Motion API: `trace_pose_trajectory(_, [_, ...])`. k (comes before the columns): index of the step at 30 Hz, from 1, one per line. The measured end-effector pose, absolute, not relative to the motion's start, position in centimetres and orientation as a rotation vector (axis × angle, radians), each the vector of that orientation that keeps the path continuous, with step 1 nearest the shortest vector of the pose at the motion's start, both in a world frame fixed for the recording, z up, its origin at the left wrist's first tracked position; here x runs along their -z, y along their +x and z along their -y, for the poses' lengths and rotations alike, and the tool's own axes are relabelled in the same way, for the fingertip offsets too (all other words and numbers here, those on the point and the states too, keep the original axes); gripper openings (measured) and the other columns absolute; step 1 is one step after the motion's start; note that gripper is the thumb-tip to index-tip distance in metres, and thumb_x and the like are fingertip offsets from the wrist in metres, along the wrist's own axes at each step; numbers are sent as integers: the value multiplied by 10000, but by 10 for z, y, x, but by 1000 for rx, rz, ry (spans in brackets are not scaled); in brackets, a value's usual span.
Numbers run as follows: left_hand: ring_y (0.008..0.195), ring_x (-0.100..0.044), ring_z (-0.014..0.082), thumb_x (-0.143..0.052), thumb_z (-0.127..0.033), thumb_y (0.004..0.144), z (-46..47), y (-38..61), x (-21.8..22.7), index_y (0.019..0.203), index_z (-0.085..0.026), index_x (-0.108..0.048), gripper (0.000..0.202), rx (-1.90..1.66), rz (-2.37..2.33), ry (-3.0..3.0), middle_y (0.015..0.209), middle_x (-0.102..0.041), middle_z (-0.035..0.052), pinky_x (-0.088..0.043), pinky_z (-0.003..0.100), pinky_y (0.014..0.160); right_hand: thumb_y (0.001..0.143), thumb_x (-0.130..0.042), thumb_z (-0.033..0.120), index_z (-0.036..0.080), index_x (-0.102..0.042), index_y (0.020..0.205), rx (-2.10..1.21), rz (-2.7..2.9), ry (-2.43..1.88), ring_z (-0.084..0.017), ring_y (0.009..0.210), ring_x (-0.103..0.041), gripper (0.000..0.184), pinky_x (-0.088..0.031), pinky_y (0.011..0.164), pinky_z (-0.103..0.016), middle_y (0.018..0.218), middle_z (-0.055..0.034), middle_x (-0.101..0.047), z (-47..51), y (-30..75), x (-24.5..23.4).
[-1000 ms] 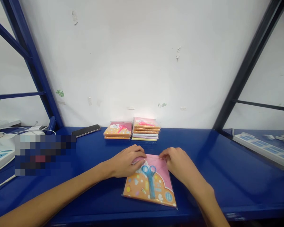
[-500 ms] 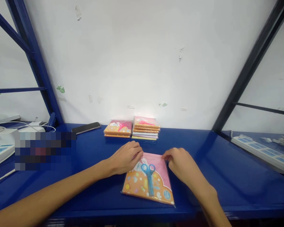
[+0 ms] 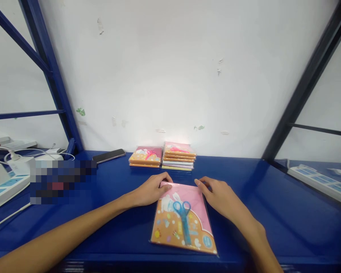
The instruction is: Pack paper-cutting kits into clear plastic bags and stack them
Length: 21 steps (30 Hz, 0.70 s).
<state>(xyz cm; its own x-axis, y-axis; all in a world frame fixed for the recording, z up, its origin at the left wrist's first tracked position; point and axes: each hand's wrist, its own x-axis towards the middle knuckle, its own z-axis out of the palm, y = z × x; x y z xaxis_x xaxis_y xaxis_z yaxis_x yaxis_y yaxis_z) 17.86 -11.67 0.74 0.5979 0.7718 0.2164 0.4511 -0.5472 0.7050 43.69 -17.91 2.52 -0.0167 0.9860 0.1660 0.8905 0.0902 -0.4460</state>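
Observation:
A flat clear-wrapped craft pack (image 3: pixel 184 222), pink and orange with blue scissors inside, lies on the blue shelf (image 3: pixel 272 212) in front of me. My left hand (image 3: pixel 152 189) rests at the pack's top left corner, fingers curled onto its edge. At the top right corner, my right hand (image 3: pixel 218 195) touches the edge with fingers bent. Neither hand lifts the pack off the shelf.
Two stacks of similar packs stand by the white wall: a low stack (image 3: pixel 146 156) and a taller stack (image 3: pixel 178 156). A dark phone (image 3: pixel 109 156) lies left of them. White power strips sit at far left (image 3: pixel 5 178) and far right (image 3: pixel 321 178). Blue frame posts rise on both sides.
The pack has turned slightly and sits squarer to me. Both hands slid from over its upper part to its top corners, uncovering more of the pink area.

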Motion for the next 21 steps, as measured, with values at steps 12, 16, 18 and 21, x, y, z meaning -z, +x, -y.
trace_pose_trajectory(12, [653,-655,160,-901,-367,675,95,151,-47,969,-153,-711,411,-994,-892,1344,797,-711,42,-476,234,568,1017,-366,611,294,-670,1035,-450,1621,-1770,-208,672,-716,439,-462,706,-331,842,14,-780,169,447,-27])
trace_pose_trajectory(16, [675,-702,202,-892,-192,619,60,116,-61,954,-125,-713,385,-1264,-935,1089,811,-747,78,-566,290,622,1007,-395,610,306,-670,1029,-455,1549,-1755,-188,644,-711,411,-473,688,-323,823,35,-775,171,445,-29])
trace_pose_trajectory(18, [681,-699,180,-850,-169,654,42,97,-62,921,-124,-699,310,-1372,-979,1045,828,-751,72,-567,262,614,1007,-401,597,308,-666,1041,-449,1565,-1750,-195,642,-706,393,-466,658,-322,793,36,-769,171,444,-29])
trace_pose_trajectory(21, [635,-672,132,-798,-125,707,22,73,-55,922,-138,-685,243,-1528,-1095,967,777,-737,29,-545,213,578,1012,-398,568,300,-662,1061,-406,1611,-1761,-218,686,-710,379,-456,641,-325,774,23,-767,170,445,-26])
